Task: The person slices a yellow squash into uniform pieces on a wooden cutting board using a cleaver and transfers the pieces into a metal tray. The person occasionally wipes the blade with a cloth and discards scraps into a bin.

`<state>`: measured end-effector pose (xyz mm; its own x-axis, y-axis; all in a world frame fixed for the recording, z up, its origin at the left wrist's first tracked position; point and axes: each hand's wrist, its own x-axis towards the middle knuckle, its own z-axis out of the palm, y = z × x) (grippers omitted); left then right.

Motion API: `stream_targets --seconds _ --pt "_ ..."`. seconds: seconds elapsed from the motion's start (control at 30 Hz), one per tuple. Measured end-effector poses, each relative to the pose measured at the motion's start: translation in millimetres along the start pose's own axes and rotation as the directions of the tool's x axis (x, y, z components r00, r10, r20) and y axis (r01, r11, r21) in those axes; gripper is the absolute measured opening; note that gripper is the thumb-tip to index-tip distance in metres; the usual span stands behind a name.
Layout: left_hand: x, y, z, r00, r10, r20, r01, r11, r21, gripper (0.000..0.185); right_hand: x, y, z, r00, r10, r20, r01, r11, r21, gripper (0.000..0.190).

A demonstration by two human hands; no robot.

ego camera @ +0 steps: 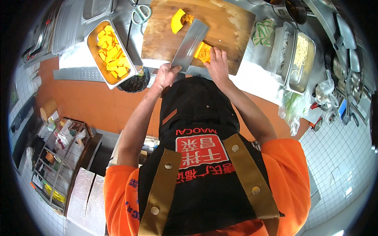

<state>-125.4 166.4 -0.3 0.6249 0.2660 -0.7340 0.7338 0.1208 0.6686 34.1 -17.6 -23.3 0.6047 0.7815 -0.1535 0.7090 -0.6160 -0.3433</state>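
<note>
My left hand (167,75) grips the handle of a broad steel cleaver (191,41). Its blade slants up and to the right over a wooden cutting board (227,23), beside a piece of pumpkin (204,52) with stringy orange pulp facing up. Whether the edge touches the piece cannot be told. My right hand (219,65) holds that piece from its right side, fingers curled on it. Farther up the board lies a curved pumpkin wedge (177,22), with a heap of loose pulp (188,19) next to it.
Left of the board, a steel pan (110,83) of cut pumpkin juts past the counter edge, near a black-lined bin (134,84). Scissors (141,14) lie at upper left. On the right are a green-striped cloth (263,32), a pan of noodles (300,53) and a bag of greens (295,103).
</note>
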Motion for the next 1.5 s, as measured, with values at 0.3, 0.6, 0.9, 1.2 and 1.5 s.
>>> stream_targets --seconds 0.3,0.6,0.9,1.2,1.5 --pt "8.5 -4.4 -1.5 0.997 -0.007 0.073 0.011 0.998 -0.055 0.036 2.4 6.7 16.2 1.000 0.022 -0.016 -0.021 0.999 0.041 0.069" --pt "15.0 -1.3 8.4 0.994 0.014 0.108 -0.004 0.996 -0.092 0.034 2.2 10.9 22.9 0.999 0.033 -0.023 -0.031 0.998 0.058 0.072" --pt "17.7 -9.7 14.9 0.985 -0.089 0.146 0.127 0.952 -0.277 0.036 1.9 10.8 25.3 0.999 0.024 -0.025 -0.023 0.998 0.052 0.072" --pt "13.6 -22.7 14.2 0.978 -0.054 0.201 0.110 0.954 -0.280 0.038 0.5 9.3 26.8 0.999 0.043 -0.028 -0.041 0.996 0.078 0.072" --pt "25.0 -20.4 26.8 0.990 -0.044 0.131 0.076 0.965 -0.250 0.037 -4.9 3.6 -4.4 0.996 0.079 0.030 -0.080 0.995 0.051 0.078"
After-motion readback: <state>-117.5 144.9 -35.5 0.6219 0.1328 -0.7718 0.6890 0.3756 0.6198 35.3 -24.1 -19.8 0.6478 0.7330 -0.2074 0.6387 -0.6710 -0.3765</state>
